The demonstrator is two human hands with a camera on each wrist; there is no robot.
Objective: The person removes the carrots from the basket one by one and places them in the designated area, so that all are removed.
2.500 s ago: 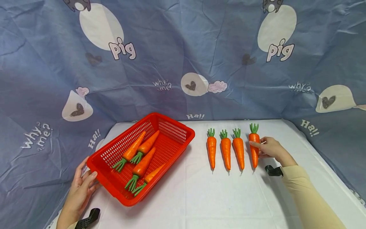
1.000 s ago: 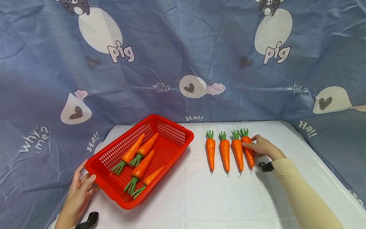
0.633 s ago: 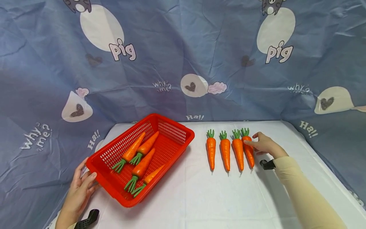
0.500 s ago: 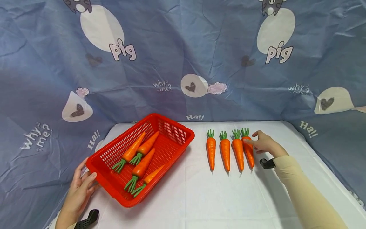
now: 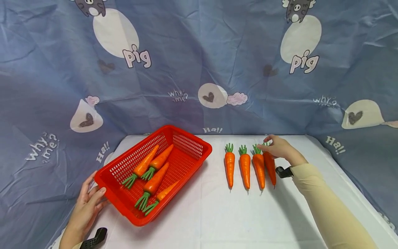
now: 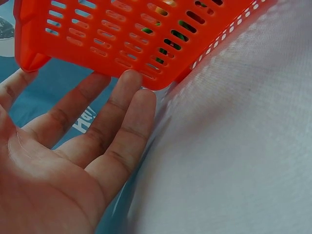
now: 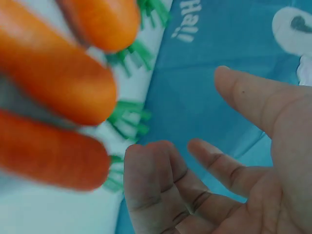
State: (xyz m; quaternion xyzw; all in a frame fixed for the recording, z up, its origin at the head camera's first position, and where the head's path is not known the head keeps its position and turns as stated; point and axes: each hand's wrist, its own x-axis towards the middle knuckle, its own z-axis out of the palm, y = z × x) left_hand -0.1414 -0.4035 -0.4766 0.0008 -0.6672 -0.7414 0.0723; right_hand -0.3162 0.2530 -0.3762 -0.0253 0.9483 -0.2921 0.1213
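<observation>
My left hand (image 5: 85, 207) holds the near-left corner of a red plastic basket (image 5: 189, 143), thumb on the rim. In the left wrist view its fingertips touch the basket's slotted wall (image 6: 107, 34) from below. Several orange carrots with green tops lie inside. On the right, more carrots form a row, tops pointing away: a leftmost carrot (image 5: 229, 169), two in the middle, and a rightmost carrot (image 5: 270, 171) close against its neighbour. My right hand (image 5: 280, 148) hovers over the green tops of the two rightmost carrots, partly hiding them. The right wrist view shows its fingers (image 7: 146, 175) spread, holding nothing.
A white cloth (image 5: 236, 218) covers the table. Blue printed fabric (image 5: 174, 69) hangs behind and at both sides. The basket stands slantwise on the left, a strip of white cloth between it and the carrot row.
My right hand has slid the rightmost carrot left against its neighbour and let go of it, then moved to over the green tops. The left hand and basket stay put.
</observation>
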